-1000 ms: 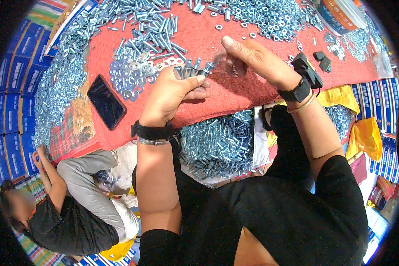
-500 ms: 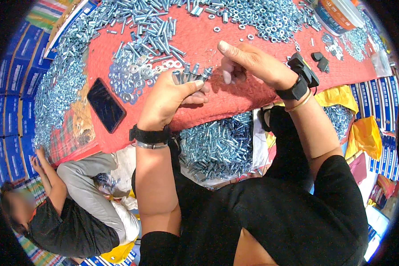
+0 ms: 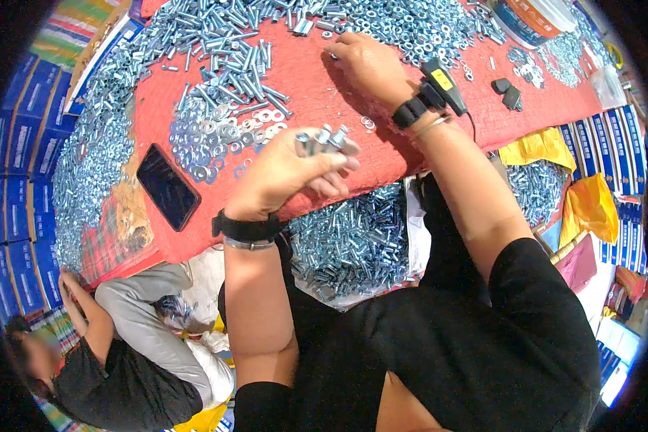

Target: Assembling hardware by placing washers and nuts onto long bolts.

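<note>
The left hand [image 3: 284, 169] is clamped on a cluster of bolts [image 3: 333, 137]; their ends protrude above the thumb. This hand is raised over the near edge of the bench [image 3: 324, 79], which carries a red cloth. A black strap [image 3: 250, 227] encircles the left wrist.

The right hand [image 3: 373, 66] is extended over the cloth, palm down, fingers bent, just short of the nuts [image 3: 432, 36] heaped at the far side. Its fingertips are partly hidden; whether they are together or grip a part cannot be told. The right wrist strap [image 3: 410, 113] bears a black device [image 3: 441, 85] with a yellow label.

Flat washers [image 3: 209, 137] lie in a loose patch to the left of the left hand. Beyond them is a bolt pile [image 3: 241, 61]. A phone [image 3: 168, 187] lies face up near the left part of the bench edge. A clear tub [image 3: 529, 25] is located at the far right; two black pieces [image 3: 510, 95] lie nearer.

Below the bench edge, between the forearms, is a mass of loose bolts [image 3: 349, 241]. A co-worker [image 3: 126, 378] is at the lower left, beside stacked blue boxes [image 3: 11, 209].
</note>
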Demonstrator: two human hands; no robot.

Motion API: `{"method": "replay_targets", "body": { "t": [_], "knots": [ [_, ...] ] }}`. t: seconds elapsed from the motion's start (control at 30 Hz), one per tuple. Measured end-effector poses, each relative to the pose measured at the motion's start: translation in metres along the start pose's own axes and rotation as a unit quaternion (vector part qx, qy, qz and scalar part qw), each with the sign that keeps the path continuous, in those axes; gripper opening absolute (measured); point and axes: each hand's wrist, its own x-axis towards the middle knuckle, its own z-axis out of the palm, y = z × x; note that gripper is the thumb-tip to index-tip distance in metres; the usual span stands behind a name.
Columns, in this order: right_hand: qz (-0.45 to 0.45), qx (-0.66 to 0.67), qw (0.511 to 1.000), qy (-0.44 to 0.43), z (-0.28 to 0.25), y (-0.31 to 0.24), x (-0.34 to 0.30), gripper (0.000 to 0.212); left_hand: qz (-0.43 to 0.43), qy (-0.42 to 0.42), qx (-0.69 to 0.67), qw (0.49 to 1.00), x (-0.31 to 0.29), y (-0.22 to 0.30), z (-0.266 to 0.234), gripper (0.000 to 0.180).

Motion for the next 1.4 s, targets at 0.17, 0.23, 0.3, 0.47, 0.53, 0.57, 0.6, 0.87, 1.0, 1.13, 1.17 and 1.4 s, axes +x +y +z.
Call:
{"method": "replay_targets", "body": {
  "t": [0.17, 0.23, 0.3, 0.47, 0.53, 0.57, 0.6, 0.87, 1.0, 1.13, 1.17, 1.4],
  "knots": [
    [0.001, -0.033, 0.999, -0.023, 0.004, 0.015, 0.000, 0.013, 0.047, 0.100, -0.061, 0.992, -0.001, 0.004, -0.004, 0.035],
    [0.024, 0.053, 0.995, -0.080, -0.010, 0.017, -0.004, 0.011, 0.061, 0.151, -0.108, 0.981, -0.003, -0.001, -0.010, 0.032],
    [-0.017, 0.097, 0.992, -0.080, -0.026, 0.021, -0.011, 0.012, 0.063, 0.152, -0.117, 0.979, -0.005, -0.003, -0.014, 0.029],
    [-0.085, 0.264, 0.946, -0.170, -0.070, 0.003, -0.034, 0.018, 0.080, 0.182, -0.145, 0.969, -0.007, -0.002, -0.016, 0.028],
    [-0.104, 0.267, 0.940, -0.187, -0.070, 0.006, -0.042, 0.019, 0.081, 0.179, -0.147, 0.970, -0.004, -0.001, -0.015, 0.028],
    [-0.102, 0.266, 0.940, -0.187, -0.068, 0.007, -0.046, 0.019, 0.080, 0.177, -0.147, 0.970, -0.002, -0.002, -0.013, 0.028],
    [-0.115, 0.234, 0.946, -0.192, -0.065, 0.006, -0.048, 0.019, 0.071, 0.176, -0.150, 0.970, -0.001, -0.002, -0.013, 0.028],
    [-0.125, 0.120, 0.961, -0.216, -0.065, -0.006, -0.047, 0.022, 0.054, 0.168, -0.148, 0.973, 0.007, -0.003, -0.006, 0.026],
    [-0.105, 0.107, 0.964, -0.221, -0.064, -0.005, -0.046, 0.022, 0.043, 0.151, -0.148, 0.976, 0.012, -0.003, -0.003, 0.027],
    [-0.026, 0.272, 0.952, -0.140, -0.059, -0.004, -0.040, 0.017, 0.027, 0.128, -0.119, 0.984, 0.017, -0.009, -0.005, 0.027],
    [0.032, 0.349, 0.927, -0.137, -0.062, -0.007, -0.036, 0.015, 0.027, 0.129, -0.119, 0.984, 0.017, -0.009, -0.005, 0.027],
    [-0.073, 0.360, 0.924, -0.104, -0.070, -0.022, -0.021, 0.020, 0.012, 0.116, -0.072, 0.991, 0.019, -0.010, 0.001, 0.017]
  ]
}}
